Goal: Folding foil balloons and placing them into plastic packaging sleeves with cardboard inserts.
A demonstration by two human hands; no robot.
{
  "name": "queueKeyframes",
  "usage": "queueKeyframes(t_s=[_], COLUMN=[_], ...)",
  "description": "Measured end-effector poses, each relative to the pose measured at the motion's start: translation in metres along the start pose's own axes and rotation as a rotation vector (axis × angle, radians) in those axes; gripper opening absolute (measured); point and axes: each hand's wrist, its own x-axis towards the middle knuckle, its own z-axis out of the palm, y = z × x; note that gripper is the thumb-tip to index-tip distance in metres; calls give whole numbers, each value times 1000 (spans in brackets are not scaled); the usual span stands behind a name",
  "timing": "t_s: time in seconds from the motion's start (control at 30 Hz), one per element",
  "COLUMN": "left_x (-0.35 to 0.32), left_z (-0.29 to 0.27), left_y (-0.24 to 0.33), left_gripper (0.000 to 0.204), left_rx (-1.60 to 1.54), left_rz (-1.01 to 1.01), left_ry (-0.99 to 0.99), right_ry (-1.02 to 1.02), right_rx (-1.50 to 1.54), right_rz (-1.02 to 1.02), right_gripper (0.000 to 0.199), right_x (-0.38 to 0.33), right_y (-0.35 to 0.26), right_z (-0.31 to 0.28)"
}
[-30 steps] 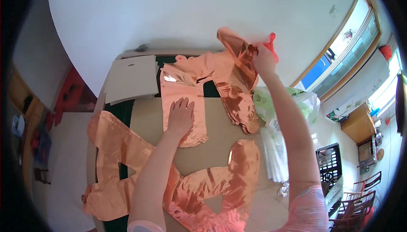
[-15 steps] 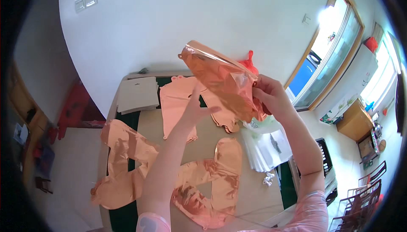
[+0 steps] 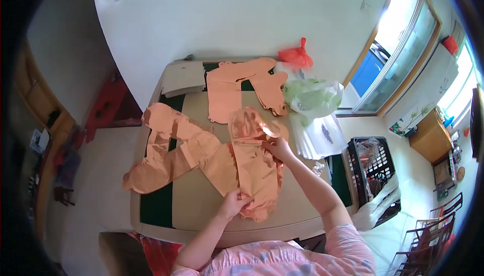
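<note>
Head view: copper foil piece over front half of table, overlapping foil shape spread at left; your left hand pinches its lower left edge, fingers narrow; your right hand grips its upper right side, fingers closed on foil; beyond, flat foil stack between grey cards and green-white plastic bag; red bag by wall; black crate off to right.

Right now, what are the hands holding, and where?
A copper foil piece: left hand at its lower left edge, right hand at its upper right side.
</note>
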Motion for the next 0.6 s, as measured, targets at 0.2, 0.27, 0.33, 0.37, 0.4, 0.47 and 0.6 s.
queueKeyframes(t_s=[0.2, 0.27, 0.33, 0.37, 0.4, 0.47, 0.6], left_x=[-6, -6, -6, -6, -7, -4, -28], left_z=[4, 2, 4, 6, 9, -6, -13], left_y=[-33, -43, -45, -42, -41, -57, -35], left_gripper=[20, 21, 22, 21, 19, 16, 31], left_rx=[-58, -93, -128, -118, -107, -27, 900], left_rz=[98, 117, 139, 154, 168, 218, 341], left_ry=[134, 154, 158, 171, 182, 154, 454], right_ry=[286, 393, 521, 428, 428, 416, 365], right_rx=[-159, -52, -244, -357, -361, -603, -541], right_rz=[-164, -271, -476, -442, -437, -596, -556], right_gripper=[36, 31, 28, 32, 32, 38, 40], right_x=[6, -6, -33, -38, -49, -67, -87], right_y=[43, 50, 64, 78, 86, 96, 114], right_z=[22, 25, 16, 13, 11, 15, 15])
